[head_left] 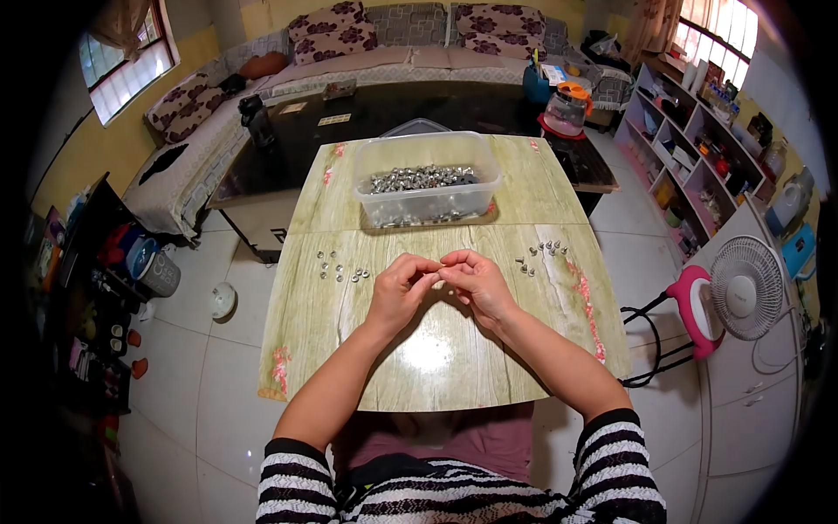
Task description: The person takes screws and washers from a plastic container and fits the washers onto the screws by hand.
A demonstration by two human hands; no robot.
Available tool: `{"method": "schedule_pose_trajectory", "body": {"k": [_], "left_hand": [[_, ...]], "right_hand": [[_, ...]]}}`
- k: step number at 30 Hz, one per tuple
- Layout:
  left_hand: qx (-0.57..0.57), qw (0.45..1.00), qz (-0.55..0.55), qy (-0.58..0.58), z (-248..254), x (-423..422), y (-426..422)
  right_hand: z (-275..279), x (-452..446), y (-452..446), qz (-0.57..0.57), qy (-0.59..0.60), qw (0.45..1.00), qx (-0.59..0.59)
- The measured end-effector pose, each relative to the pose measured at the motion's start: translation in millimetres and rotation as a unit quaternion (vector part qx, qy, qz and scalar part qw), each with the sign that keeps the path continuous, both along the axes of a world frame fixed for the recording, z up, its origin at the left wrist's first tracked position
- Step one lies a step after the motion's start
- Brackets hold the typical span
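My left hand (407, 286) and my right hand (476, 284) meet above the middle of the table, fingertips pinched together. Whatever sits between them is too small and covered to make out. To the left of my hands lie several small round metal pieces (340, 267), resembling nuts. Several small metal pieces with a head and short stem (541, 250), like screws, are scattered on the right. Beyond my hands stands a clear plastic tub (426, 210) holding a heap of shiny metal parts (423, 179).
The wood-patterned table (349, 367) adjoins a dark, glossy table (305, 144) carrying a black bottle (256, 120) and a clear jug (566, 109). At right are a white fan (746, 286) and a pink-backed chair (694, 313).
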State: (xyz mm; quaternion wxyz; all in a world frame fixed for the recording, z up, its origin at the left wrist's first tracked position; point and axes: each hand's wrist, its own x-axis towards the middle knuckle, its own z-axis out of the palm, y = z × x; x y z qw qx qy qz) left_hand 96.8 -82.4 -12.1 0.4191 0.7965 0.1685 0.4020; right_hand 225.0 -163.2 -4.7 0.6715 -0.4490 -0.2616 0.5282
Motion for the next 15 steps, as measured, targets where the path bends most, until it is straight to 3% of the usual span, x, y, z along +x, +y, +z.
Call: {"method": "schedule_pose_trajectory", "body": {"k": [7, 15], "left_hand": [[0.081, 0.996, 0.021, -0.011, 4.5, -1.8, 0.1], [0.065, 0.998, 0.002, 0.006, -2.9, 0.1, 3.3]], "right_hand": [[1.4, 2.3, -2.1, 0.064, -0.012, 0.996, -0.054], [-2.7, 6.8, -0.5, 0.084, 0.000, 0.996, -0.036]]}}
